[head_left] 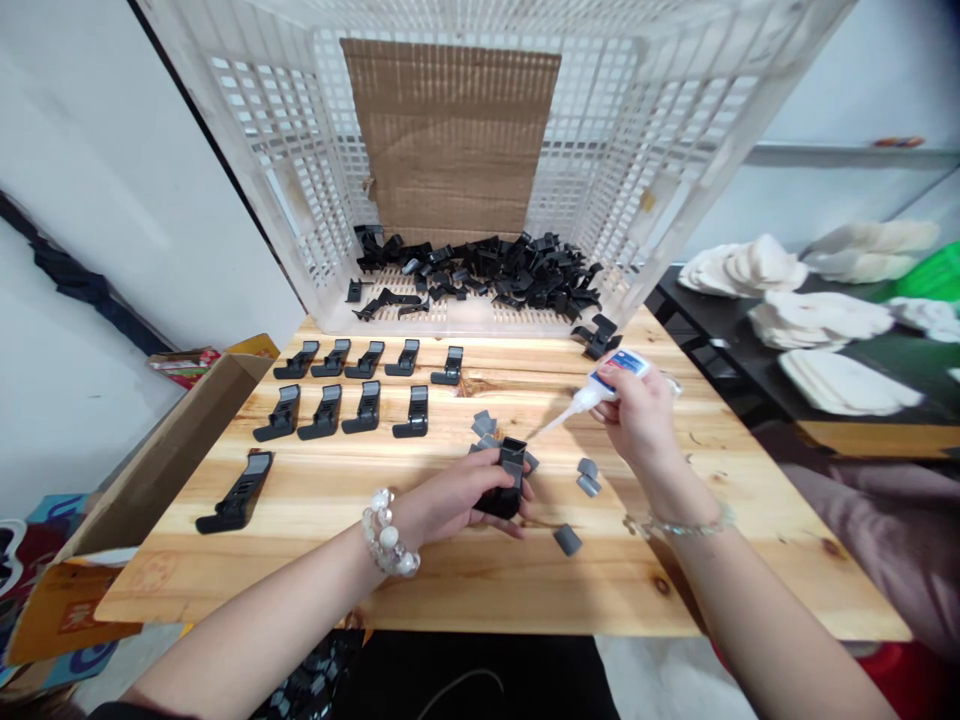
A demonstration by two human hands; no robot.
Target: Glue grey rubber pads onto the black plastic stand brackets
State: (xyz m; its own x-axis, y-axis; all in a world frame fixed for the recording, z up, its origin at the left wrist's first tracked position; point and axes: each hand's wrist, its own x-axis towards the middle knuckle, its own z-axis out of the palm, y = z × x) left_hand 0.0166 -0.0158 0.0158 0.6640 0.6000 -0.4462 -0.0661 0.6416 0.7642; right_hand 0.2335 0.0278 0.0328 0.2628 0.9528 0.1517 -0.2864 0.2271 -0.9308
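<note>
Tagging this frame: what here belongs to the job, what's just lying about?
Job:
left hand holding black plastic part
right hand holding glue bottle
grey plastic pieces
rows of black parts

Lying about:
cardboard box
white padding stacks

Plastic crate [637, 130] behind rows of clips [322, 412] on wooden table [600, 590]; cardboard box [161, 450] left.

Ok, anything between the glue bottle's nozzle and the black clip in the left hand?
Nothing visible. The nozzle of the glue bottle in the right hand points at the black clip in the left hand; a gray piece lies beside it.
</note>
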